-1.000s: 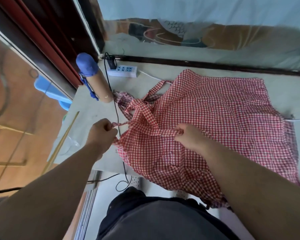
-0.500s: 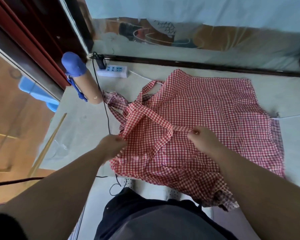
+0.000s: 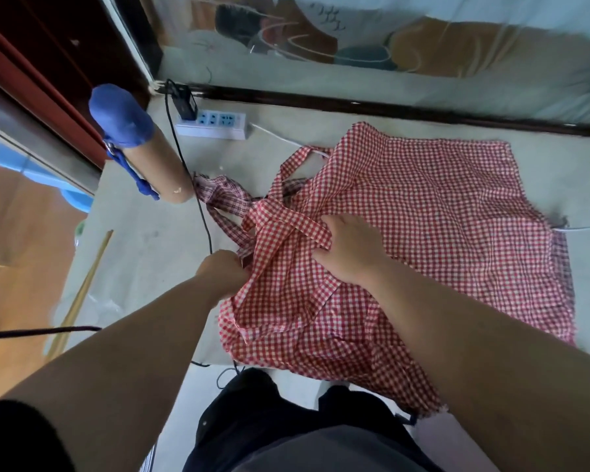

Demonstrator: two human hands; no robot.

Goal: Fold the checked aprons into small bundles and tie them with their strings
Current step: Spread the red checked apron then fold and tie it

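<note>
Right hand [image 3: 351,250] slid leftward, pinching flat strap [image 3: 297,226] of checked apron [image 3: 440,206].

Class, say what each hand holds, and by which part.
The left hand grips the checked apron at its bunched left edge; the right hand pinches the apron's flat strap where it crosses the cloth.
</note>
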